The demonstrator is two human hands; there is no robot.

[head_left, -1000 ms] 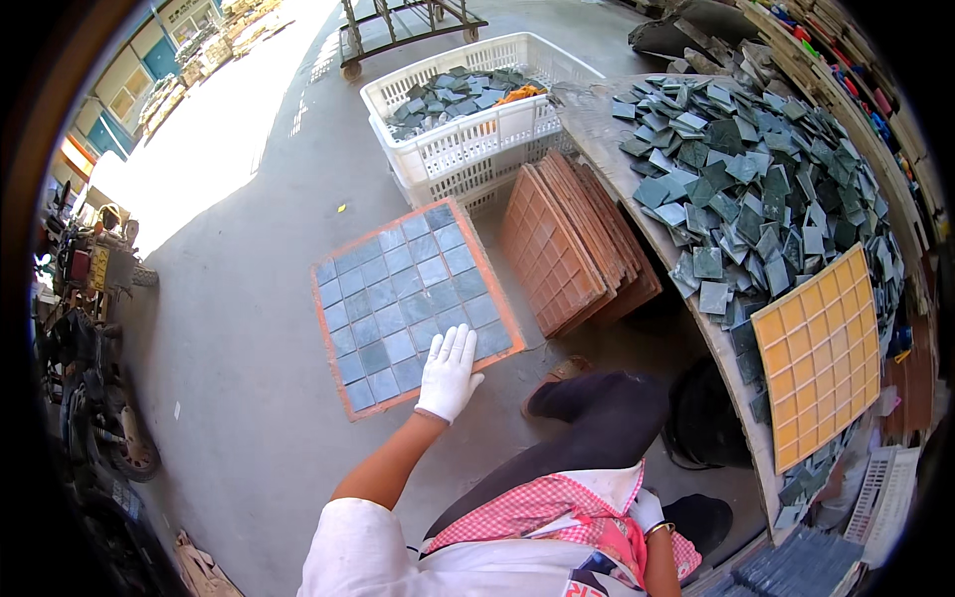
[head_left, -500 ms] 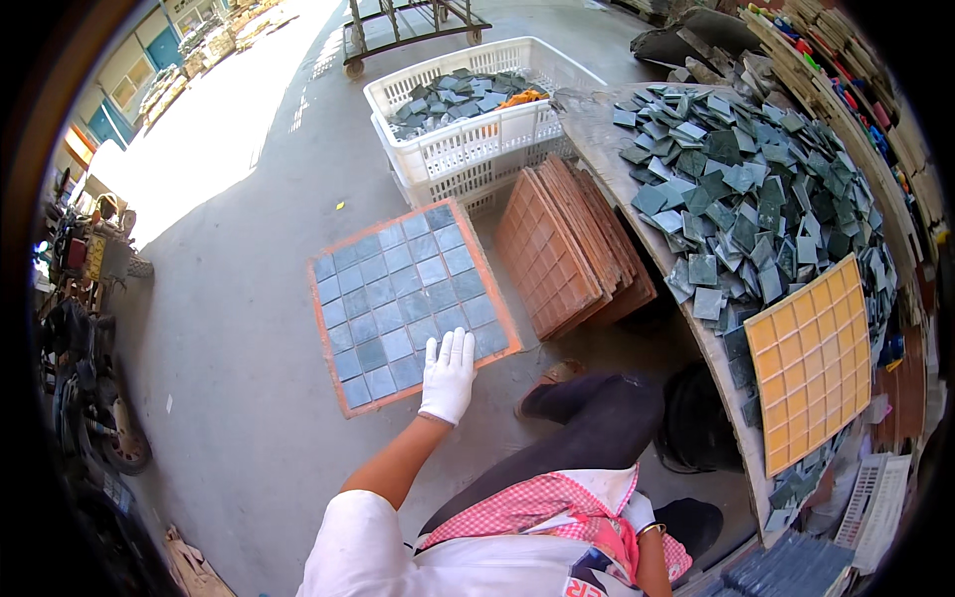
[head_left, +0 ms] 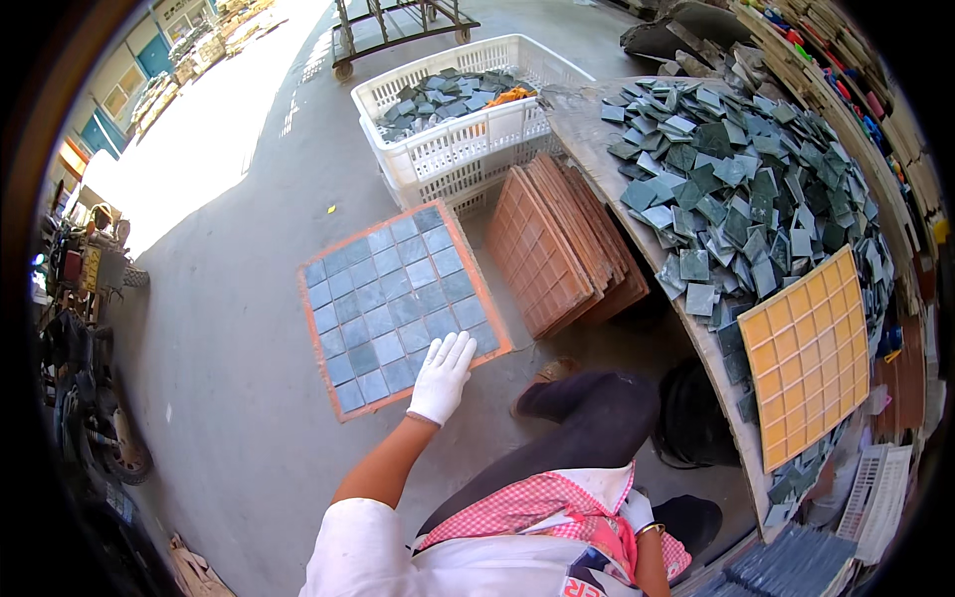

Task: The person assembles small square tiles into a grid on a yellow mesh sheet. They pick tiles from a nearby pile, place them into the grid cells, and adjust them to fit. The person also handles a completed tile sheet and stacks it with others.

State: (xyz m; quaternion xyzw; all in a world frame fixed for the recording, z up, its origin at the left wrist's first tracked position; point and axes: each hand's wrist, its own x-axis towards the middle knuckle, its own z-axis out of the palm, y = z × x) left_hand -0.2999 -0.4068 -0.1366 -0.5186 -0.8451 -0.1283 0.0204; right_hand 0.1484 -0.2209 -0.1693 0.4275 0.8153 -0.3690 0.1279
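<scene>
Left hand [head_left: 441, 380] has moved slightly toward the near right corner of the orange-rimmed tray [head_left: 480, 291], its fingers straight and gripping nothing.
For good result, fingers should probably stay flat and press evenly, so that no piece tilts; the tray lies low before the person, left of the stacked brown trays [head_left: 542, 254], its visible grid filled with square blue-grey tiles [head_left: 377, 293], some paler; right hand [head_left: 637, 510] is partly hidden at the lap, so I cannot tell its grip.

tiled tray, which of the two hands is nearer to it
Left. The left hand is at the tiled tray, its fingers over the tiles along the near edge. The right hand is well away, down by the pink cloth.
</scene>
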